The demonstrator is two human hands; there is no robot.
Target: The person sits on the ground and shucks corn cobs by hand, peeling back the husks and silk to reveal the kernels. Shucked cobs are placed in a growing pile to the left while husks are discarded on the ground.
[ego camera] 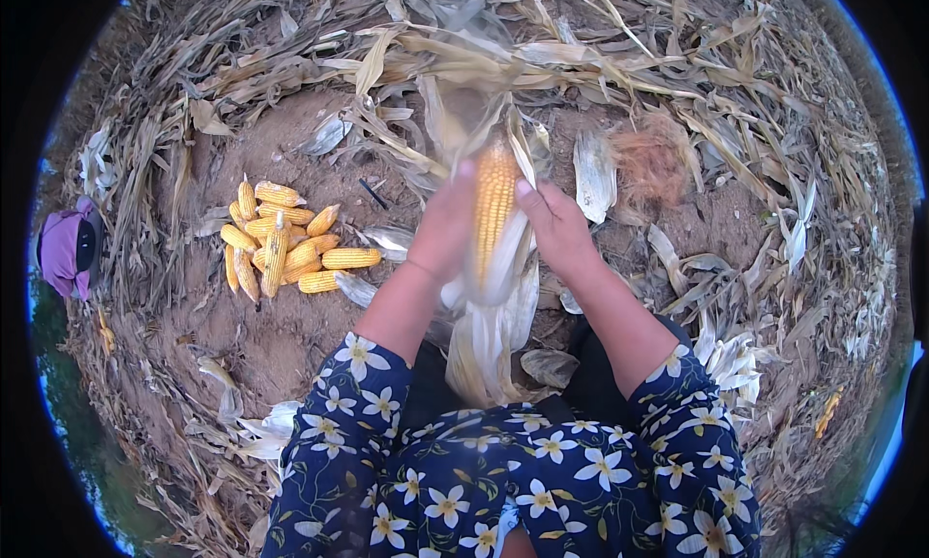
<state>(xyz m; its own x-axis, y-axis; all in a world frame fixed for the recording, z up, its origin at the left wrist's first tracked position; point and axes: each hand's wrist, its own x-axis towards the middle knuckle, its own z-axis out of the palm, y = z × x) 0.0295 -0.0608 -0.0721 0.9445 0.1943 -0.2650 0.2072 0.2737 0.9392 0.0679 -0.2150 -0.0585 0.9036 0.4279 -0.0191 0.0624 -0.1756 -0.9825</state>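
Between my hands stands an ear of corn point(495, 202), its yellow kernels bared in the middle and pale dry husk point(512, 249) still around its lower end and right side. My left hand point(446, 220), blurred, lies along the ear's left side. My right hand point(557, 224) grips a strip of husk at the right side, thumb uppermost. Loose husks point(483, 347) hang or lie below the ear, in front of my lap. On the soil to the left lies a pile of husked corn ears point(290, 246).
Dry corn stalks and leaves point(290, 64) ring the bare soil point(254, 355). Reddish corn silk point(653, 162) lies at the right beside a pale husk point(595, 173). A short dark stick point(373, 193) is near the pile. A purple and black object point(69, 249) is at the far left.
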